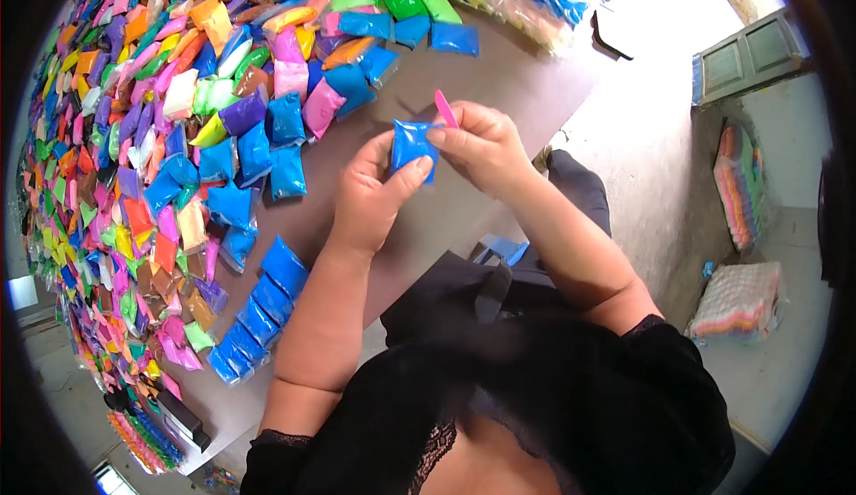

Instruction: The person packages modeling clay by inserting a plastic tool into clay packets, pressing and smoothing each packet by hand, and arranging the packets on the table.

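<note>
A small blue packet [413,143] in clear plastic is held up in front of me, over the table. My left hand [374,187] grips it from the left, with the thumb across its lower part. At its right edge, the fingers of my right hand [486,145] are closed on a flat pink stick [446,108] that points up and to the left. The right thumb lies against the packet's upper right side. On the table left of my left forearm, several blue packets [259,317] lie in a neat overlapping row.
A large heap of coloured packets [214,98] covers the left of the table [392,268]. Bundled packs [499,0] lie at its far end. Striped stacks in plastic [736,299] are by the right wall, near a green shutter [749,58]. A dark holder [183,419] sits lower left.
</note>
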### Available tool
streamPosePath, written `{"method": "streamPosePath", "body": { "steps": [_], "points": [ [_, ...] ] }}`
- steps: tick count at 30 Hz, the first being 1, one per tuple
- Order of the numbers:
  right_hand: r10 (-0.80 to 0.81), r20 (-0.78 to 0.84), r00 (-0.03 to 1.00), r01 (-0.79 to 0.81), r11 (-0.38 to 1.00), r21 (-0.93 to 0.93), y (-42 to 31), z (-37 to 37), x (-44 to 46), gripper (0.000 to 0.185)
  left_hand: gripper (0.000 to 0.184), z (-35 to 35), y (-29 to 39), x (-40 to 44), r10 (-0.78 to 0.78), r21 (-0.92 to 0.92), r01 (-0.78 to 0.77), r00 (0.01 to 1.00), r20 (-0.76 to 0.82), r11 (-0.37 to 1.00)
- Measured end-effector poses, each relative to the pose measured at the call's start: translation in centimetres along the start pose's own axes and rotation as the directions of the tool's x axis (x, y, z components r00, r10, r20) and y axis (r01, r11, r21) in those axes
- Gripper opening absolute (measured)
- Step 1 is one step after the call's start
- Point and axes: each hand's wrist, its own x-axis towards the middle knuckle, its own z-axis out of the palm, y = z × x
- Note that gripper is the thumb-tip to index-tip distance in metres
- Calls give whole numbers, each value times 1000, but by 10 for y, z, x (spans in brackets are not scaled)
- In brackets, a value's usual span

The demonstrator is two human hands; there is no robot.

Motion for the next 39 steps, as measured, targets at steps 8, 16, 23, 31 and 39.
{"method": "streamPosePath", "body": {
  "steps": [8,16,23,31,39],
  "points": [
    [-62,-62,996,74,972,222,8,6,0,17,32,-6,-5,3,44,-28,-45,998,-55,999],
    [-154,-306,940,217,958,186,-18,-26,-48,21,57,12,-23,-3,293,880,-474,837,463,-35],
    [-79,-296,952,107,991,81,-16,-62,-93,16,79,25,-17,-13,171,900,-437,886,431,-7],
    [-5,-297,955,51,988,146,11,-58,-112,17,74,36,-26,-16,218,894,-443,868,447,-72],
    [11,-233,972,16,993,115,5,-60,-120,17,68,44,-29,-20,244,928,-360,895,374,-99]
  ]
}}
